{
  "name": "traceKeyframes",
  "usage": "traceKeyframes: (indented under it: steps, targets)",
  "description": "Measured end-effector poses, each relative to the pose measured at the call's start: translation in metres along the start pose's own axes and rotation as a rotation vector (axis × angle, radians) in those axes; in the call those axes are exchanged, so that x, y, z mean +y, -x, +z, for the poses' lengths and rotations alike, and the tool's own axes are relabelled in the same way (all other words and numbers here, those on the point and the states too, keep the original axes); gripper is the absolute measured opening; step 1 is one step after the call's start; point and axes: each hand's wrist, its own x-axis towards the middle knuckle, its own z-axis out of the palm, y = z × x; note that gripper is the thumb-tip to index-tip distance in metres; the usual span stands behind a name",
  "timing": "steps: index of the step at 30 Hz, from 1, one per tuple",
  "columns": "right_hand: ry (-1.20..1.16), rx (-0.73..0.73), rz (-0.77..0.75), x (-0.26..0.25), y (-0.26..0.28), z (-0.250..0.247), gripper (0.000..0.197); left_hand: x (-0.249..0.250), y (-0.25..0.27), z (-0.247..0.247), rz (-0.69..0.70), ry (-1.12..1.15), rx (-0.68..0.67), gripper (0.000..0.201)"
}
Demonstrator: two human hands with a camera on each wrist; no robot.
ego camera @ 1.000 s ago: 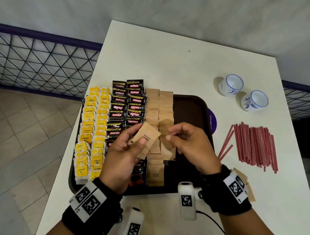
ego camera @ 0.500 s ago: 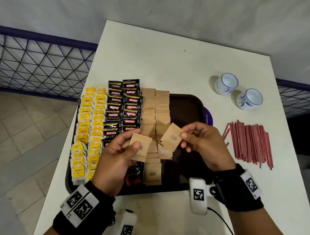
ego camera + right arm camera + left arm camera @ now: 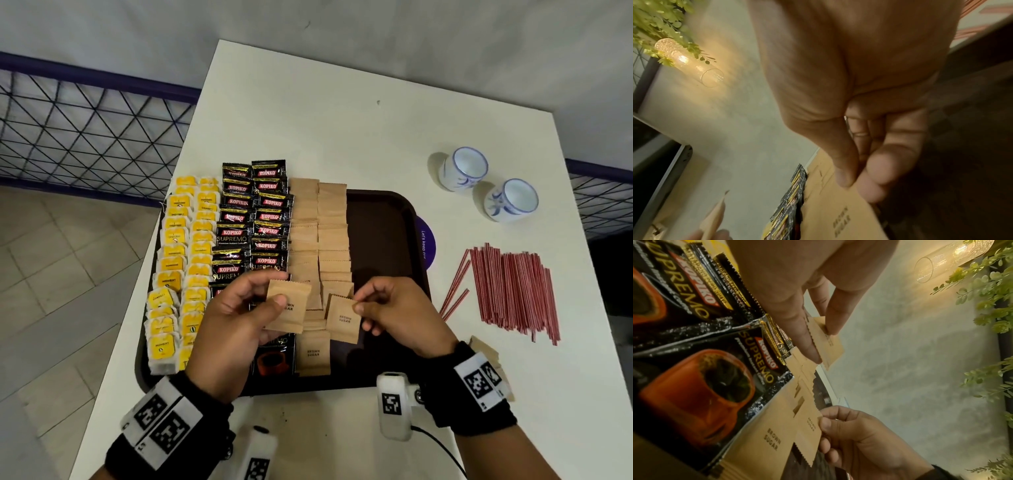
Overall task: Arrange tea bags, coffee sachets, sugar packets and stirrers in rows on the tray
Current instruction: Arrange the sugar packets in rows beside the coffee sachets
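1. A dark brown plastic tray lies on the white tabletop.
2. On it, left to right: yellow tea bags, black coffee sachets, brown paper sugar packets.
3. Right of the tray lie thin red stirrers; behind them stand two white ceramic cups.

Both forearms are bare down to broad black fabric wristbands. Each band carries white rectangular tags printed with black square code patterns. A white boxy camera unit with its own code mark sits at the right wrist, trailing a thin black cable.
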Motion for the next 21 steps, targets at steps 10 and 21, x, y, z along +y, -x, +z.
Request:
traceKeyframes:
  steps: [10,21]
  targets:
    - [0.055,0.130,-0.048,0.001,-0.007,0.015,0.010,0.005,0.004,0.001,0.009,-0.064,-0.007,0.024]
    - [-0.019,0.196,-0.129,-0.013,0.019,0.005,0.009,-0.004,0.003,0.009,0.144,-0.390,-0.077,0.023]
